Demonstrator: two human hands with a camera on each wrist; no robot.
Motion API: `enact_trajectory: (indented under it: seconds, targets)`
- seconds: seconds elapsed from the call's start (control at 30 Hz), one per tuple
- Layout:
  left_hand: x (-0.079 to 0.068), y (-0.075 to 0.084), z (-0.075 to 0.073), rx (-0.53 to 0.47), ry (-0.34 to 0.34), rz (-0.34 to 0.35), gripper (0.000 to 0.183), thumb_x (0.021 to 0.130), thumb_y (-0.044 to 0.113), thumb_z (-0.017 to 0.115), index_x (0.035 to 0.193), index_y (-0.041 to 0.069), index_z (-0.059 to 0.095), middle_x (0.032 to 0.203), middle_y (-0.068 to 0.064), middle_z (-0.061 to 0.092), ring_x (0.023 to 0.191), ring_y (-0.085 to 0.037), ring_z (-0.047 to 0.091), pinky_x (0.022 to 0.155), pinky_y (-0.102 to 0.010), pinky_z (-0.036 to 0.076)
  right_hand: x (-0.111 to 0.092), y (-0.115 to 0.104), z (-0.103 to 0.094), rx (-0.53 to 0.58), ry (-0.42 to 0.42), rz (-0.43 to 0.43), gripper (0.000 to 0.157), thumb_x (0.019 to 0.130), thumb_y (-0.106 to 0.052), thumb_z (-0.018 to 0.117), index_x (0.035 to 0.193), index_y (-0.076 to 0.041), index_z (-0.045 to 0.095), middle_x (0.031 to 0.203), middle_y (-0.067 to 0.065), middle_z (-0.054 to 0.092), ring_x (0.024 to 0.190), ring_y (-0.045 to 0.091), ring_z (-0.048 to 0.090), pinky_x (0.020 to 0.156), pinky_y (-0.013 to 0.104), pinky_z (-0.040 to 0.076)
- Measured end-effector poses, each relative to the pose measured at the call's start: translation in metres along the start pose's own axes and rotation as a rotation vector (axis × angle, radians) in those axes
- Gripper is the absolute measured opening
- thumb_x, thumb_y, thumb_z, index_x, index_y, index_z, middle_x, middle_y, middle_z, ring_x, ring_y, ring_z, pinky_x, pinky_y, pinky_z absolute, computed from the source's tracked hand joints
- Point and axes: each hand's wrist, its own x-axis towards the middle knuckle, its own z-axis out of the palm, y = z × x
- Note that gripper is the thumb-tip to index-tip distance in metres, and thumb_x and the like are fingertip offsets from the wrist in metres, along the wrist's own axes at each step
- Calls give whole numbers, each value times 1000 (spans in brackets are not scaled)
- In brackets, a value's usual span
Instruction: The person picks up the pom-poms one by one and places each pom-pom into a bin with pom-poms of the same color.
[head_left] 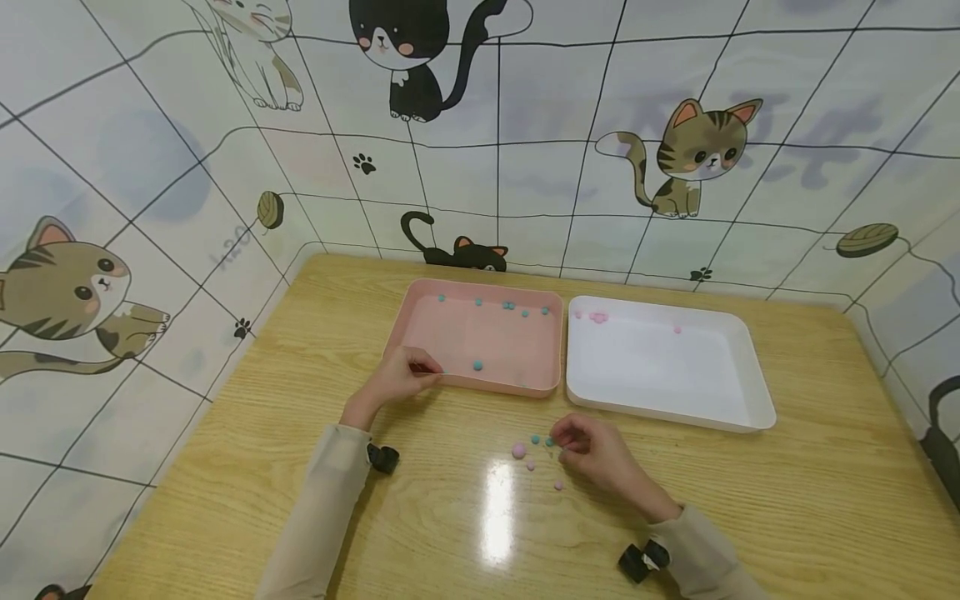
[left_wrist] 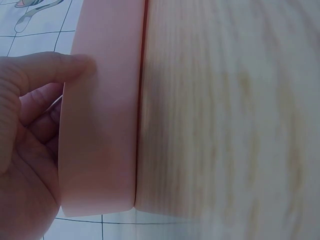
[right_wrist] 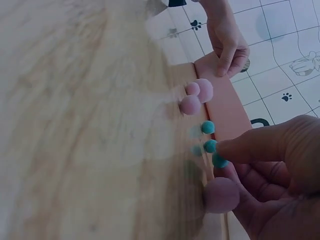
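Observation:
My left hand [head_left: 399, 377] grips the near left rim of a pink tray [head_left: 480, 385]. In the left wrist view, the thumb lies on the tray's outer wall [left_wrist: 105, 125] with the fingers behind the rim. My right hand [head_left: 596, 454] hovers low over the table, its bent fingers and thumb around small teal balls [right_wrist: 207, 127]. One teal ball [right_wrist: 219, 160] appears between thumb and finger in the right wrist view; a gap shows between the fingertips in the head view. Pink balls [head_left: 519, 451] lie nearby, one [right_wrist: 221, 195] right beside the fingers.
Several teal balls [head_left: 477, 366] lie inside the pink tray. Right of it stands a white tray [head_left: 667, 408] with some pink pieces [head_left: 598, 317] near its far wall. Both sit on a wooden table [head_left: 825, 467]. A cat-print sheet [head_left: 555, 100] rises behind.

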Motion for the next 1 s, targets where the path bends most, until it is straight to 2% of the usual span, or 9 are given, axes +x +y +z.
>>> enact_trajectory:
  seconds: [0.3,0.47,0.73,1.0]
  targets:
    - [1,-1,0,7,4,7,4,81,2,71,80,-2,72,77,-8,68,70,-15,62,65,-24,52,4,-12,-5,68,29,40,23,76,15,65,96,3,63,95,14,64,89,28,62,77,26,53]
    - [0,-1,0,9,3,9,4,81,2,70,80,-1,72,77,-7,68,70,-15,62,65,-24,52,7,-19,-9,118,31,25,23,77,17,62,97,7,62,96,19,63,88,29,61,77,26,53]
    - [-1,-2,0,11,9,9,4,81,1,70,79,-1,72,77,-6,68,70,-15,62,65,-25,52,15,-25,-13,103,33,6,23,79,15,64,99,5,61,97,18,62,94,29,60,80,28,52]
    - [0,-1,0,10,11,11,4,81,1,70,78,-1,72,76,-7,68,69,-15,62,64,-24,52,23,-29,-15,118,52,-58,21,79,15,64,99,7,61,97,21,62,93,31,60,79,27,53]
